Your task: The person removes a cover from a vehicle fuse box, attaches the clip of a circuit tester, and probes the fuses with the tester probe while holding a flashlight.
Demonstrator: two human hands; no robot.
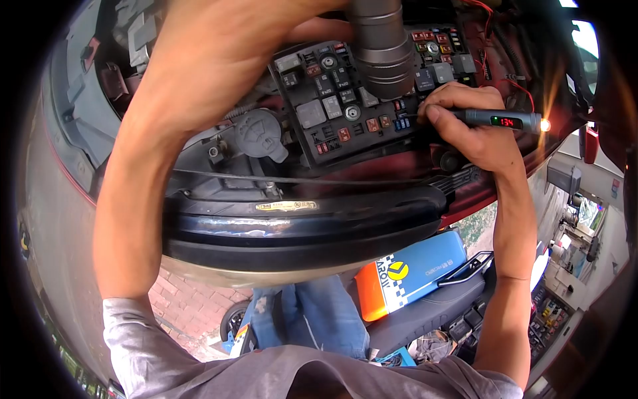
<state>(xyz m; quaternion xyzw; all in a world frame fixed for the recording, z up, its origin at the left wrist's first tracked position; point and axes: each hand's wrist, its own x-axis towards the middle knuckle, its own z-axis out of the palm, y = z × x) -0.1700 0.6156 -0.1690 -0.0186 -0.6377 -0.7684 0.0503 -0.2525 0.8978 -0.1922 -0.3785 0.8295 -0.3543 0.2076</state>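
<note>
My right hand [468, 123] is closed around a black pen-like tester [502, 120] with a red lit display and a glowing end; its tip points at small blue fuses in the fuse box [365, 149]. Relays and coloured fuses fill the box. A dark ribbed cylinder, seemingly a flashlight [382, 56], stands over the middle of the box and hides part of it. Beside that cylinder at the top edge is my left hand [319, 30], its fingers mostly hidden behind it and cut off by the frame. What those fingers grip is unclear.
A round reservoir cap [259, 135] lies left of the fuse box. The black car front edge [299, 223] runs below it. Red wires [525, 90] hang at the upper right. Behind my body stands a scooter with a blue and orange panel [425, 266].
</note>
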